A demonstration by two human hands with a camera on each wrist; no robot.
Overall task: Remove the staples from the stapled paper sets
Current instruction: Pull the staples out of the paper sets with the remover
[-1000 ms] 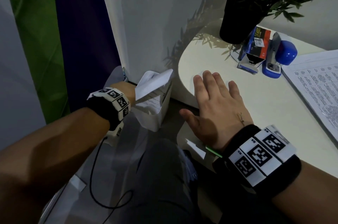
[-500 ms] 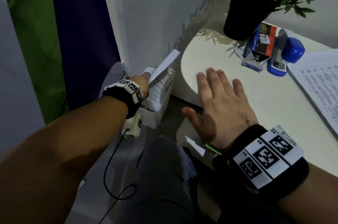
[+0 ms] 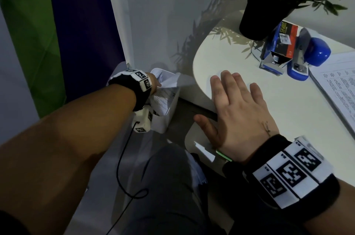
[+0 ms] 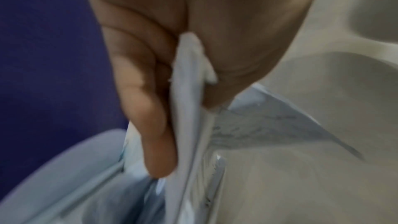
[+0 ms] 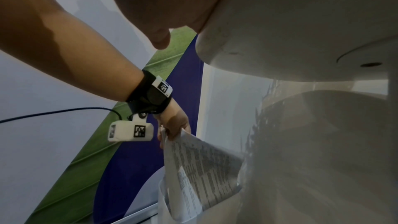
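My left hand (image 3: pixel 154 83) reaches down beside the table and pinches a set of printed papers (image 3: pixel 166 88) over a white bin (image 3: pixel 167 117) on the floor. The left wrist view shows thumb and fingers (image 4: pixel 159 142) clamped on the sheets' edge (image 4: pixel 187 108). From the right wrist view the papers (image 5: pixel 200 168) stand partly inside the bin (image 5: pixel 172 210), held at their top corner. My right hand (image 3: pixel 236 110) lies flat, fingers straight, on the white table (image 3: pixel 288 119) near its left edge. A stack of printed papers (image 3: pixel 342 92) lies at the table's right edge.
A blue stapler (image 3: pixel 307 58) and a box of staples (image 3: pixel 282 42) sit by a dark plant pot (image 3: pixel 257 16) at the back of the table. A white wall panel (image 3: pixel 153 14) stands behind the bin. A black cable (image 3: pixel 123 167) hangs from my left wrist.
My left hand has carried the papers forward and down, so they now sit lower in the bin. The right hand has stayed flat on the table.
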